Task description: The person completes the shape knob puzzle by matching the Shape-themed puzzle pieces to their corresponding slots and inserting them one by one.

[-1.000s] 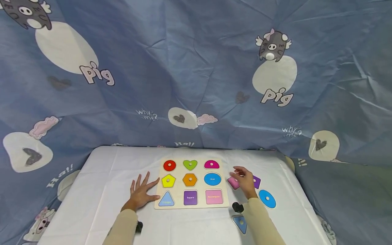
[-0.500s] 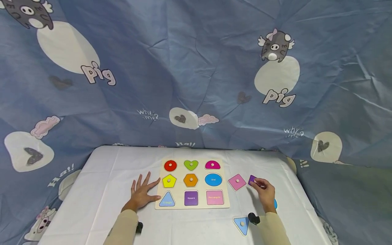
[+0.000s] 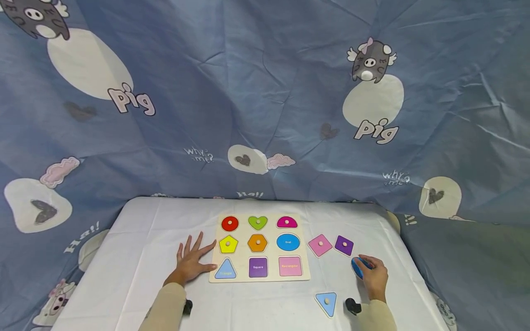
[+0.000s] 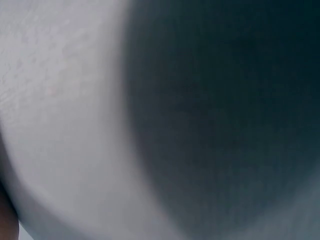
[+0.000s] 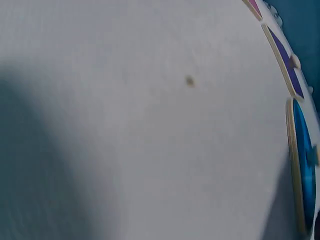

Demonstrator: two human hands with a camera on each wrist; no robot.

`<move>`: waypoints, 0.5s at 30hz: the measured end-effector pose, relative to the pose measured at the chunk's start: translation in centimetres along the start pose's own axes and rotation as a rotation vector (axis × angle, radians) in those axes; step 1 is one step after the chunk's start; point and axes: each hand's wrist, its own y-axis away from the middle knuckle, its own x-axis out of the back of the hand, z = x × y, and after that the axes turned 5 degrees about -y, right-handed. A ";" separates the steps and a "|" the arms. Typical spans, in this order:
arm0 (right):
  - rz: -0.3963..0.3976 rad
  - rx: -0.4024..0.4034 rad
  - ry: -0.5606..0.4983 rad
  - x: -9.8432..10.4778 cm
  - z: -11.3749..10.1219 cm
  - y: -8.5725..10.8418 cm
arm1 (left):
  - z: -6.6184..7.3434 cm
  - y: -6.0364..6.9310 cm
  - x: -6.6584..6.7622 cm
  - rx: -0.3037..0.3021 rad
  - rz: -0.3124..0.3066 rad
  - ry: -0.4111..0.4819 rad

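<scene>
On the white table lies a wooden shape puzzle board [image 3: 273, 278]. My left hand [image 3: 189, 264] is spread beside it, with thumb and fingertip at its left edge. To the right of the board, my right hand [image 3: 374, 275] pinches at the blue oval puzzle piece [image 3: 357, 269] from above; its fingers cover the knob in the head view. The oval's side and knob show at the edge of the right wrist view. Left of that hand lie a purple square piece [image 3: 344, 246] and a pink rectangle piece [image 3: 320, 245]. A light blue triangle piece [image 3: 326, 303] lies nearer.
Several knobbed pieces fill the board's upper recesses, such as the red circle [image 3: 229, 223] and the orange hexagon [image 3: 257, 242]. The oval, triangle, square and rectangle recesses show printed labels. A blue patterned cloth [image 3: 265, 92] hangs behind the table.
My right hand has moved rightward and nearer, from the pink rectangle past the purple square to the blue oval. The purple square has shifted slightly left. My left hand stays put.
</scene>
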 end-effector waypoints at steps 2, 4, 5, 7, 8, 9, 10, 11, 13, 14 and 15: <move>-0.003 -0.038 0.020 0.5 0.2 0.1 | 0.0 -0.1 -0.1 -0.003 0.002 0.000; -0.006 -0.087 0.043 0.9 0.4 0.2 | 0.0 -0.1 -0.1 -0.008 0.005 0.000; -0.010 -0.109 0.054 1.0 0.6 0.2 | 0.0 -0.1 -0.1 -0.013 0.014 0.001; -0.009 -0.137 0.066 1.2 0.9 0.2 | 0.0 -0.2 -0.2 -0.023 0.028 -0.006; -0.001 -0.143 0.072 1.3 1.0 0.2 | 0.0 -0.2 -0.2 -0.026 0.030 -0.007; 0.005 -0.146 0.081 1.4 1.1 0.2 | -0.1 -0.2 -0.2 -0.025 0.027 -0.005; 0.009 -0.143 0.083 1.4 1.2 0.3 | -0.1 -0.2 -0.3 -0.026 0.030 -0.003; 0.014 -0.140 0.088 1.4 1.3 0.3 | -0.1 -0.2 -0.3 -0.025 0.032 -0.003; 0.019 -0.128 0.100 1.4 1.3 0.4 | -0.1 -0.2 -0.2 -0.019 0.027 0.001; 0.016 -0.120 0.105 1.4 1.3 0.4 | -0.1 -0.1 -0.2 -0.018 0.032 0.001; 0.014 -0.112 0.111 1.3 1.2 0.5 | -0.1 -0.1 -0.1 -0.017 0.034 0.003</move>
